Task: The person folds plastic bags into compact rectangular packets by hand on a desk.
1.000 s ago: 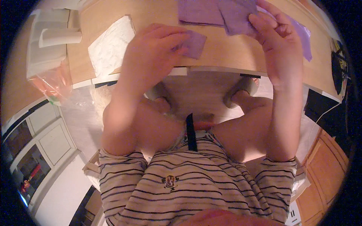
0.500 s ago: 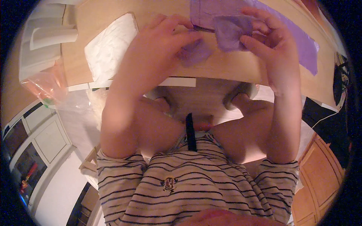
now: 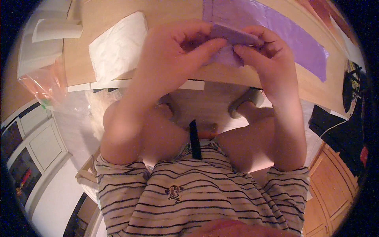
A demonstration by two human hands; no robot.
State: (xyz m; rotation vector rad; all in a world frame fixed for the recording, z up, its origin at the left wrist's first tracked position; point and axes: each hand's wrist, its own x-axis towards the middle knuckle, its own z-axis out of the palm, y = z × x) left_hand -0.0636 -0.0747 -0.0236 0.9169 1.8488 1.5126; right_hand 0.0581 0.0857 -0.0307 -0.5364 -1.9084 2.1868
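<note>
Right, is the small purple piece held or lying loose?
Held: left hand and right hand pinch the purple piece, thumbs on its near side.

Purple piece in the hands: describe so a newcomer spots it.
Find the pale wooden table across the top. Over its near side, the left hand and right hand pinch a purple piece between them. Unlike the larger purple sheet lying flat behind it, this one is small and held.

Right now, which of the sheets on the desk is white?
The crinkled sheet to the left of the left hand is white; the large sheet beyond the right hand is purple, as is the material both hands hold.
</note>
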